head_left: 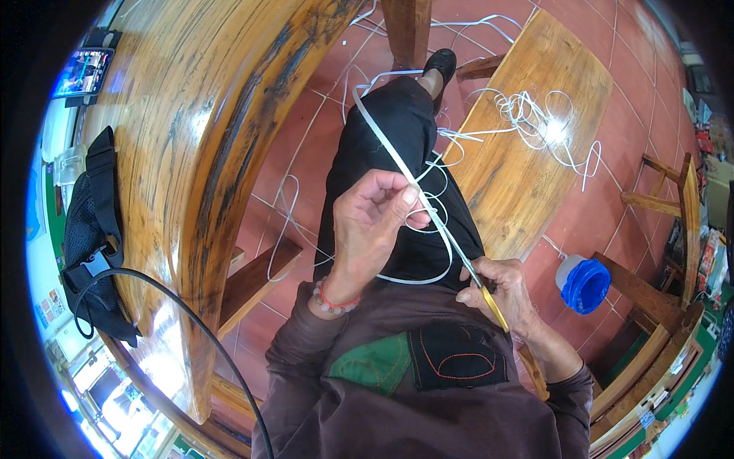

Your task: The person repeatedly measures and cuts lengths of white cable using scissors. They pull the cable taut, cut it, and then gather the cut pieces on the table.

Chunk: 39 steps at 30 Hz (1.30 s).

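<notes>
Between thumb and fingers of my left hand (375, 222) is pinched a flat white plastic strip (376, 126), in front of my body above my lap. The strip rises toward the far left, and loops of it hang below the fingers. My right hand (501, 294), lower and to the right, is closed around a slim tool (492, 303) with a yellow handle and a narrow silvery front. That silvery part points up and left toward my left hand, alongside the strip. Where tool and strip meet is too fine to tell apart.
A glossy wooden table (164, 153) fills the left, with a black mesh bag (90, 237) and a black cable (195, 321). Tangled white strip (527, 115) lies across a wooden bench (505, 191). A blue-rimmed container (586, 286) and wooden chair (688, 222) are at right.
</notes>
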Each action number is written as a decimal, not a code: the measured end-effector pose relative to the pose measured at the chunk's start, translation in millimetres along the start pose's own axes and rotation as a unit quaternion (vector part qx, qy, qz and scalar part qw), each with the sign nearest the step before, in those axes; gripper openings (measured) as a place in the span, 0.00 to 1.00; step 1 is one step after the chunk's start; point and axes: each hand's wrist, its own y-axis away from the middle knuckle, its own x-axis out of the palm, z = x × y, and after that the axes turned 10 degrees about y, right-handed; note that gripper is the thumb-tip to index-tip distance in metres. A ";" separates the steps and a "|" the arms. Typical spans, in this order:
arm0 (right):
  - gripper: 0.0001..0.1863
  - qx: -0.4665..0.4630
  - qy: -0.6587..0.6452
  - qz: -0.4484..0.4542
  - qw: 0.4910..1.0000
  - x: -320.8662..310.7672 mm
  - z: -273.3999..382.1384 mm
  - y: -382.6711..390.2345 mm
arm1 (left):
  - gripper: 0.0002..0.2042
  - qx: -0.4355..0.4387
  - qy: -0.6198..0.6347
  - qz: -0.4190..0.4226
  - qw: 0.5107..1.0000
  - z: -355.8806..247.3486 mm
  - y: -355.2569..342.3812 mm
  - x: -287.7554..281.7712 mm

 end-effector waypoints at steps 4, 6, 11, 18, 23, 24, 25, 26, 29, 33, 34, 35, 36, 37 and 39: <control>0.21 0.001 0.013 -0.005 1.000 -0.5 1.6 0.3 | 0.06 0.002 -0.002 0.005 1.000 -0.2 -0.4 0.1; 0.21 -0.002 0.022 -0.004 1.000 -0.9 2.4 -0.1 | 0.06 0.001 0.000 0.005 1.000 0.3 -0.4 -0.6; 0.20 -0.001 0.019 -0.004 1.000 -1.1 1.2 0.1 | 0.06 -0.004 0.004 0.005 1.000 0.0 -0.4 -0.4; 0.19 -0.027 0.034 -0.022 0.999 0.6 -2.3 1.5 | 0.05 0.001 0.004 0.016 1.000 1.4 -1.0 -0.9; 0.19 -0.028 0.047 -0.030 0.998 0.3 0.8 1.1 | 0.05 -0.023 0.026 0.009 0.999 5.3 -1.7 -2.4; 0.19 -0.019 0.032 -0.031 0.999 0.0 0.6 0.6 | 0.05 -0.026 0.030 0.010 0.999 6.3 -1.5 -2.8; 0.19 -0.011 0.018 -0.032 0.999 -0.3 0.3 -0.2 | 0.05 -0.026 0.039 0.005 0.999 5.7 -1.5 -2.5; 0.19 -0.003 0.004 -0.033 0.999 -0.5 0.1 -1.0 | 0.05 -0.027 0.047 0.000 0.999 4.2 -1.9 -2.1; 0.19 -0.012 0.020 -0.006 1.000 -7.3 -11.7 8.1 | 0.05 -0.008 0.041 -0.010 0.999 1.4 -4.6 -3.7; 0.16 0.065 0.174 -0.065 0.980 -17.1 -49.4 14.1 | 0.04 0.013 0.040 -0.009 0.999 -1.0 -5.1 -7.1; 0.15 0.063 0.265 -0.091 0.958 -18.1 -66.3 11.4 | 0.04 0.019 0.036 -0.008 0.999 -0.9 -4.9 -7.7; 0.14 0.061 0.352 -0.118 0.926 -18.4 -86.7 8.4 | 0.04 0.018 0.039 0.000 0.999 -1.7 -5.8 -6.7; 0.14 0.056 0.437 -0.143 0.887 -16.6 -104.6 6.8 | 0.04 0.019 0.042 0.006 0.999 -2.3 -5.7 -6.3; 0.15 0.070 0.453 -0.129 0.879 -12.3 -120.7 7.4 | 0.04 0.020 0.043 0.010 0.999 -3.7 -5.1 -5.7; 0.18 0.097 0.486 -0.104 0.862 -4.2 -142.6 6.2 | 0.04 0.018 0.047 0.029 0.998 -2.9 -5.3 -6.6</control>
